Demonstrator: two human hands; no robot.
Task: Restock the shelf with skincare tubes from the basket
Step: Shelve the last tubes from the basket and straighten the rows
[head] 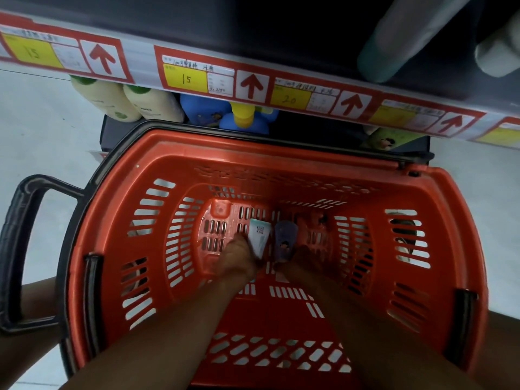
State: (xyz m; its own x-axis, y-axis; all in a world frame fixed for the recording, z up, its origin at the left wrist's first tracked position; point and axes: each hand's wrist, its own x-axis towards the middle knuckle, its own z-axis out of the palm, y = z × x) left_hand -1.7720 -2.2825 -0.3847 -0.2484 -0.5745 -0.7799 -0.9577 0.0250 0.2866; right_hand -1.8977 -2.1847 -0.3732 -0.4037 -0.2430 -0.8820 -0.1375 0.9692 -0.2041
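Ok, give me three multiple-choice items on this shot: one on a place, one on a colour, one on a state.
1. Where do both hands reach?
A. Into the basket
B. Onto the shelf edge
C. To the floor

2. What colour is the basket?
A. Blue
B. Red-orange
C. Green

3. What is the left hand doing?
A. Hanging idle
B. Holding a price label
C. Gripping the white tube

Answers:
1 A, both forearms go down to the basket bottom.
2 B, its slotted walls are red-orange.
3 C, its fingers close on the white tube's lower end; the right hand is at the purple tube.
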